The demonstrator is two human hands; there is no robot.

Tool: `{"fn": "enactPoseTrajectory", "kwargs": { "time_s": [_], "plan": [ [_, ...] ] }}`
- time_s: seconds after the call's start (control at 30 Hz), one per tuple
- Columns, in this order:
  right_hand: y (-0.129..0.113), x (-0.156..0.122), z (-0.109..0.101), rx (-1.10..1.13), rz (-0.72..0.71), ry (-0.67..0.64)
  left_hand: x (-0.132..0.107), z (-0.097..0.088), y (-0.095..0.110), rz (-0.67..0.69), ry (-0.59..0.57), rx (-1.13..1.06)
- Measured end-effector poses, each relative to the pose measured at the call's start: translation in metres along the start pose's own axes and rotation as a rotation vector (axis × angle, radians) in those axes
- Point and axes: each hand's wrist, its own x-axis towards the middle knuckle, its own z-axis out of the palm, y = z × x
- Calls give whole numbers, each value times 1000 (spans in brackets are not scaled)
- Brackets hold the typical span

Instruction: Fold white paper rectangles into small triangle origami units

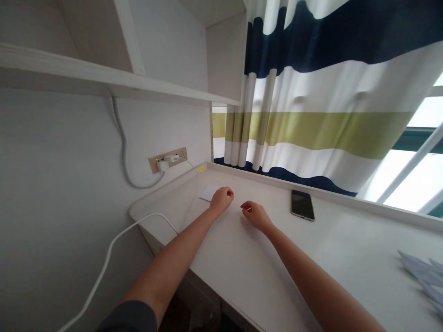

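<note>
My left hand (222,200) is just above the white desk (277,258), its fingers curled in toward the thumb. Nothing shows in its grasp. Partly hidden behind this hand, a small white sheet of paper (206,192) lies on the desk; I cannot tell whether they touch. A short distance to the right is my right hand (256,215), facing the left one. Its fingers are loosely bent, with a small gap between thumb and fingertips and no object visible there.
A dark-screened phone (302,205) lies right of my hands. Folded grey paper pieces (420,272) sit at the right edge. A white cable (110,249) crosses the desk's left edge, near a wall socket (168,160). A yellow item (201,169) is in the back corner. Shelves (104,76) overhang the left.
</note>
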Motion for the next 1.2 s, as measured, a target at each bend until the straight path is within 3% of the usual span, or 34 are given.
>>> {"fn": "enactPoseTrajectory", "kwargs": {
  "time_s": [0.17,0.33,0.53,0.8,1.2],
  "plan": [
    [-9,8,24,-81,-81,-22,8,-15,-43,-110,82,221],
    [-11,9,32,-117,-104,-22,17,-15,-62,-222,-96,317],
    [-8,5,34,-79,-118,18,23,-15,-68,-247,-139,235],
    [-7,5,34,-76,-111,20,19,-23,-65,-225,-57,289],
    [-7,4,35,-85,-113,24,32,-21,-79,-481,-54,20]
  ]
}}
